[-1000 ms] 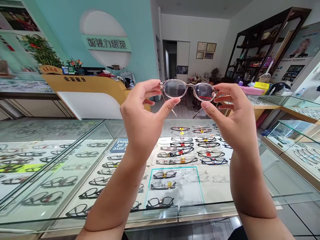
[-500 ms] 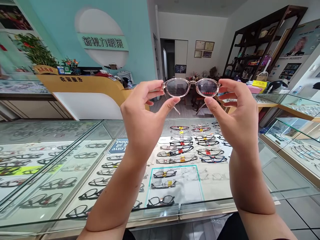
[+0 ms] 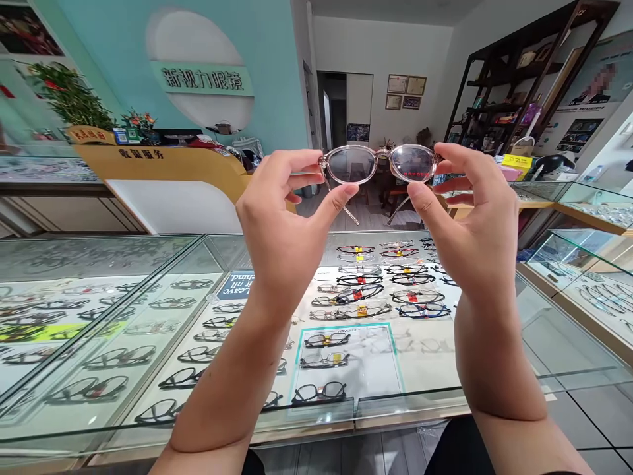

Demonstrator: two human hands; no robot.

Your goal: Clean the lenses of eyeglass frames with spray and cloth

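Both my hands hold up a pair of eyeglasses [image 3: 382,153] above the display case, lenses upright. The frame is clear and round, with red lettering on the right lens. My left hand [image 3: 291,211] pinches the left end between thumb and fingers. At the other end, my right hand [image 3: 467,218] grips near the hinge, thumb below and fingers above. The two temples hang down and slant inward beneath the lenses. Under my arms, the glass display case [image 3: 425,369] contains rows of eyeglasses [image 3: 319,391].
To the left stands a yellow and white counter [image 3: 182,165] with a leafy plant [image 3: 74,99]. A dark wooden shelf [image 3: 499,82] rises at the back right. Another glass case [image 3: 593,270] runs along the right. Behind the glasses is a doorway [image 3: 333,109].
The eyeglasses have risen slightly and tilted a little, their right end now higher. My right hand has shifted slightly up and right. Both hands keep their hold.
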